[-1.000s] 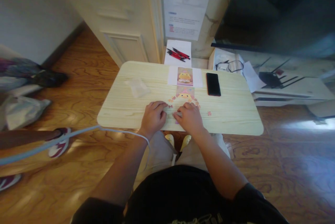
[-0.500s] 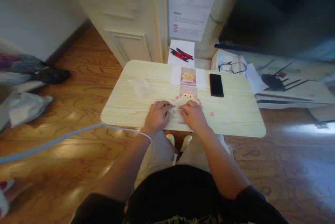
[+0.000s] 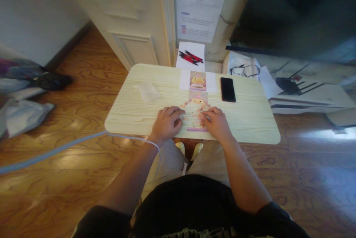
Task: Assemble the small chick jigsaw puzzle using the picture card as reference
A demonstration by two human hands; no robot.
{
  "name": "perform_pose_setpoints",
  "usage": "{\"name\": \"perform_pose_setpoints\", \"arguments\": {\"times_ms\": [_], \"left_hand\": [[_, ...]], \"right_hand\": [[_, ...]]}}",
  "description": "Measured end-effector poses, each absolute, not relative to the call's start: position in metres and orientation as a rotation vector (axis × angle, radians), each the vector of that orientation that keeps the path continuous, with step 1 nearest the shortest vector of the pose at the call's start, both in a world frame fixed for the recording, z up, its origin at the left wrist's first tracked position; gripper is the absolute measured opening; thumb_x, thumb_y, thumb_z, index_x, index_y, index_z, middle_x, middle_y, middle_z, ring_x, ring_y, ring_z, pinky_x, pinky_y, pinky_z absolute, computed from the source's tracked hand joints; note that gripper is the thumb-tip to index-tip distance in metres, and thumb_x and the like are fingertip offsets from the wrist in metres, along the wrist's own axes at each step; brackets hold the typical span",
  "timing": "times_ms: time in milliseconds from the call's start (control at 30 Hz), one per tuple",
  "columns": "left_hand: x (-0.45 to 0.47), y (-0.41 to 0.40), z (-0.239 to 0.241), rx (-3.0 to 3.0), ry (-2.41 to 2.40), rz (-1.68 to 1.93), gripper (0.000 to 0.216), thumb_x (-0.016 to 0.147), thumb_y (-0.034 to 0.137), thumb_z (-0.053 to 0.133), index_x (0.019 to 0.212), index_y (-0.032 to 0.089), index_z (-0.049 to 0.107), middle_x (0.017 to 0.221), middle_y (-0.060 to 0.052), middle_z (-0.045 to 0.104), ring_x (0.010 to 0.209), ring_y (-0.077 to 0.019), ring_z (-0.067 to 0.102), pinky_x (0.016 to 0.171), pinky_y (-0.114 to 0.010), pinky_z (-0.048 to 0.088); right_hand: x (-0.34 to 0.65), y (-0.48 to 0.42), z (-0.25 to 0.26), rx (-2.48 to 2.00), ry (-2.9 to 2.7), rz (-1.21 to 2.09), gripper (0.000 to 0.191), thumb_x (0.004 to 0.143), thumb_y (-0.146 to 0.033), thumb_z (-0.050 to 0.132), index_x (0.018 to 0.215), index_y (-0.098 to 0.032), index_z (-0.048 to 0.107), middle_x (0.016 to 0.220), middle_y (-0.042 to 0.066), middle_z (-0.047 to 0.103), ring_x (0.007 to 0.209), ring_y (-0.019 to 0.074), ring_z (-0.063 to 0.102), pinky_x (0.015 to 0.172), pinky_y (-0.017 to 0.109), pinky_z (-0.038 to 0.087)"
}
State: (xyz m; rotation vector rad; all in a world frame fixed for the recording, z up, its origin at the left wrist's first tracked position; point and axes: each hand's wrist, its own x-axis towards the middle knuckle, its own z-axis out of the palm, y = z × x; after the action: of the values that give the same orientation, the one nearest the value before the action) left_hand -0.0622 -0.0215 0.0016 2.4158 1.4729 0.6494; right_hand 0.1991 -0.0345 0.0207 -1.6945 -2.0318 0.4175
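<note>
A wooden floor (image 3: 83, 78) runs under everything, and a big dark television (image 3: 292, 11) fills the far right corner above a low white shelf (image 3: 311, 97). In the middle stands a small pale wood table (image 3: 130, 113) with rounded corners, and a person sits at its near edge.

On the table straight in front of them lies a part-built jigsaw puzzle (image 3: 197, 113) showing a yellow chick on pink. Its picture card (image 3: 197, 81) sits just beyond it on a white sheet.

The left hand (image 3: 166, 124) rests palm down at the puzzle's left edge. Its fingers are curled and their tips touch the pieces there. The right hand (image 3: 218, 123) lies the same way at the right edge, fingertips on the puzzle. I cannot tell whether either hand pinches a piece.

A thin white cable (image 3: 69, 143) loops from the left wrist out across the floor. A crumpled clear plastic bag (image 3: 147, 91) lies left of the puzzle, well apart from the hands. A black phone (image 3: 227, 89) lies face up just right of the picture card.

Behind the table, red and black pens (image 3: 190, 57) rest on white paper, and a pair of glasses (image 3: 244, 70) sits on the shelf. A few loose pieces (image 3: 183, 105) lie by the puzzle's upper left corner.
</note>
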Motion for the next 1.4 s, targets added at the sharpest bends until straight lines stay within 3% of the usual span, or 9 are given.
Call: {"name": "perform_pose_setpoints", "arguments": {"times_ms": [167,367,833,1133,1400], "left_hand": [[-0.062,-0.019,0.0,2.407,1.479,0.674,0.033,0.103,0.038,0.052,0.127,0.029,0.072,0.132,-0.006,0.069,0.122,-0.0281,0.058,0.103,-0.048,0.044],[-0.061,-0.019,-0.001,2.433,1.483,0.642,0.033,0.103,0.039,0.052,0.127,0.031,0.073,0.131,-0.007,0.07,0.121,-0.0293,0.059,0.101,-0.05,0.045],[-0.058,-0.02,0.001,2.444,1.481,0.632,0.034,0.102,0.041,0.053,0.127,0.031,0.073,0.133,-0.006,0.069,0.12,-0.0305,0.058,0.1,-0.051,0.044],[-0.06,-0.018,-0.003,2.469,1.493,0.627,0.034,0.102,0.04,0.051,0.125,0.029,0.074,0.131,-0.006,0.071,0.119,-0.0303,0.059,0.1,-0.051,0.045],[-0.06,-0.018,-0.004,2.462,1.476,0.651,0.031,0.102,0.039,0.053,0.123,0.031,0.076,0.129,-0.005,0.071,0.12,-0.029,0.059,0.102,-0.049,0.045]], "right_hand": [[0.197,-0.03,0.022,-1.662,-2.018,0.385,0.022,0.097,-0.022,0.062,0.109,-0.023,0.081,0.112,0.01,0.07,0.11,0.0287,0.061,0.104,0.044,0.05],[0.203,-0.017,0.021,-1.683,-1.951,0.368,0.036,0.095,-0.009,0.051,0.114,-0.02,0.08,0.109,0.011,0.068,0.106,0.0273,0.064,0.101,0.041,0.052],[0.221,-0.04,0.033,-1.723,-2.057,0.532,0.018,0.095,-0.02,0.063,0.104,-0.023,0.079,0.106,0.006,0.071,0.095,0.0213,0.066,0.092,0.034,0.051],[0.254,-0.049,0.029,-1.782,-1.909,0.504,0.021,0.093,-0.017,0.062,0.104,-0.02,0.079,0.102,0.006,0.071,0.084,0.0192,0.066,0.084,0.033,0.053],[0.279,-0.05,0.026,-1.843,-1.817,0.451,0.029,0.093,-0.014,0.055,0.108,-0.019,0.079,0.107,0.009,0.071,0.087,0.0214,0.067,0.089,0.037,0.054]]}}
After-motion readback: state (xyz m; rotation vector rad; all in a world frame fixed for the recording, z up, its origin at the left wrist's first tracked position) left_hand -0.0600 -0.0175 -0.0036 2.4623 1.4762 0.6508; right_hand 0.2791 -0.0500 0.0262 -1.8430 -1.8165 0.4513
